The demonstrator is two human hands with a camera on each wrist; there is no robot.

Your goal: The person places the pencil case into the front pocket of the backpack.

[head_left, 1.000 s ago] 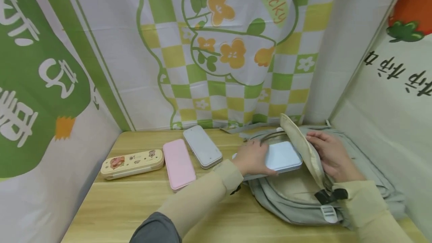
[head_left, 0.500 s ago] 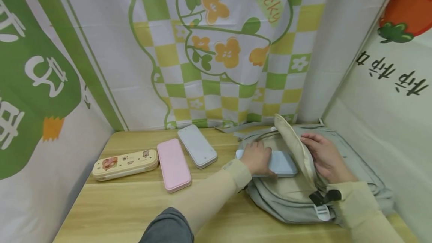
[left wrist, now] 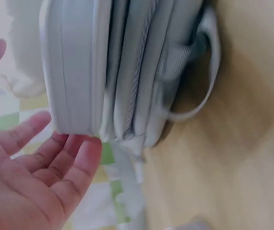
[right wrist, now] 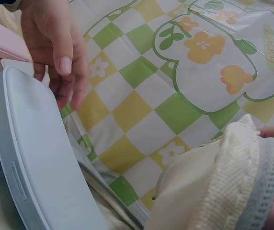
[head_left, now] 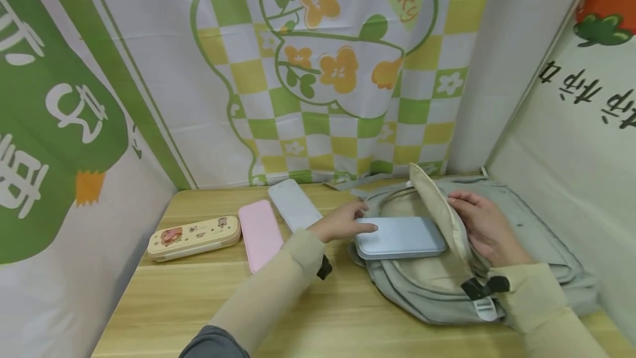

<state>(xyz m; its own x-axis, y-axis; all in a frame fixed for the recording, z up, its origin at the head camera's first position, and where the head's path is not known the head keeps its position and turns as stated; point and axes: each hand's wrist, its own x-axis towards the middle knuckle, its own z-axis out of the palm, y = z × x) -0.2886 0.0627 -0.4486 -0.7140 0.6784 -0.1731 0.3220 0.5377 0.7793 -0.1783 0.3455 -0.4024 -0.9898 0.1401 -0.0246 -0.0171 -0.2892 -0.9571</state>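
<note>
A light blue pencil case (head_left: 403,237) lies across the unzipped mouth of a grey-green backpack (head_left: 531,231), its right end near the raised flap. My left hand (head_left: 342,222) is at the case's left end, fingers extended. In the left wrist view its fingertips are at or just touching the end of the case (left wrist: 77,67), while the thumb stands away from it. My right hand (head_left: 489,231) pinches the edge of the cream-lined flap (head_left: 444,214) and holds it up. The right wrist view shows only part of that hand, at the right border.
On the wooden table (head_left: 164,308), left of the backpack, lie a cream pencil case with bear pictures (head_left: 194,238), a pink case (head_left: 260,235) and a pale grey case (head_left: 294,203). A printed curtain (head_left: 318,142) hangs behind.
The blue case went from tilted to lying flatter on the bag's opening. My left hand let go and drew back leftward to its end. The right hand keeps holding the flap.
</note>
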